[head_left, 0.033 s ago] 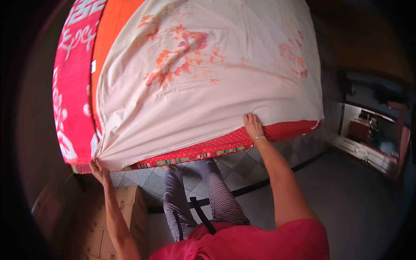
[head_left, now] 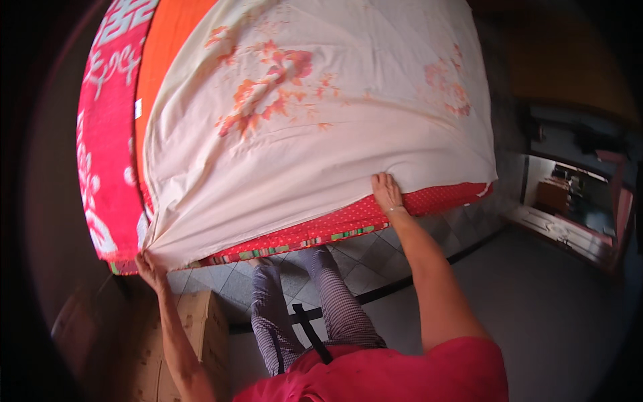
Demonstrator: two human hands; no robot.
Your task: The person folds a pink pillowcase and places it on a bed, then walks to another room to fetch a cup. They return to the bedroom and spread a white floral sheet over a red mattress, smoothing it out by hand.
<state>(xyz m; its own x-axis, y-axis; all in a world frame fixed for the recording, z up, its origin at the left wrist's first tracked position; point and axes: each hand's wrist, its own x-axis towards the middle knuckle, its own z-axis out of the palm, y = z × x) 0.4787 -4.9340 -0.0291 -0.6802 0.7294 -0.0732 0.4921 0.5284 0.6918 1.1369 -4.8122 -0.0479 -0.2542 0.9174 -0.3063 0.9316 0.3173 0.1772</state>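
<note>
A cream bed sheet (head_left: 315,144) with orange and pink flowers is spread over the bed, creased toward its near left corner. That corner is bunched in my left hand (head_left: 152,270), whose fingers are closed on the cloth. My right hand (head_left: 387,193) lies on the sheet's near edge, right of the middle, fingers stretched forward over the fabric; its thumb is hard to make out. Below the sheet's edge shows a red dotted mattress cover (head_left: 301,238) with a striped border. Diagonal folds fan out from my left hand across the sheet.
A red blanket (head_left: 110,154) with white patterns lies along the bed's left side, beside an orange cloth (head_left: 155,80). Cardboard boxes (head_left: 191,321) stand at the lower left. A mirrored piece of furniture (head_left: 569,201) is at the right. Grey tiles (head_left: 362,278) cover the floor.
The view has shifted very slightly, so the bed sits a little further left. Both hands keep their places on the sheet.
</note>
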